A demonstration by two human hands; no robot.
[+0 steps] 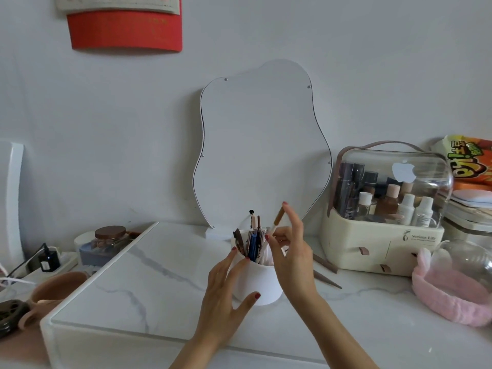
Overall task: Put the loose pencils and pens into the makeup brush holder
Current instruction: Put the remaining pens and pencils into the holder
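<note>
A white round brush holder (262, 284) stands on the marble table top (159, 283), with several pens, pencils and brushes (253, 242) upright in it. My left hand (226, 296) wraps the holder's left side, thumb in front and fingers at the rim. My right hand (291, 249) is over the holder's right rim and pinches a brown-capped white pencil (277, 221), tilted with its lower end in the holder. Two brown pencils (326, 272) lie loose on the table behind my right wrist.
A wavy white mirror (263, 145) leans on the wall behind the holder. A cosmetics case (383, 209) with a clear lid stands at the right, a pink headband (450, 296) in front of it. A jar (110, 235), charger and cup sit at the left.
</note>
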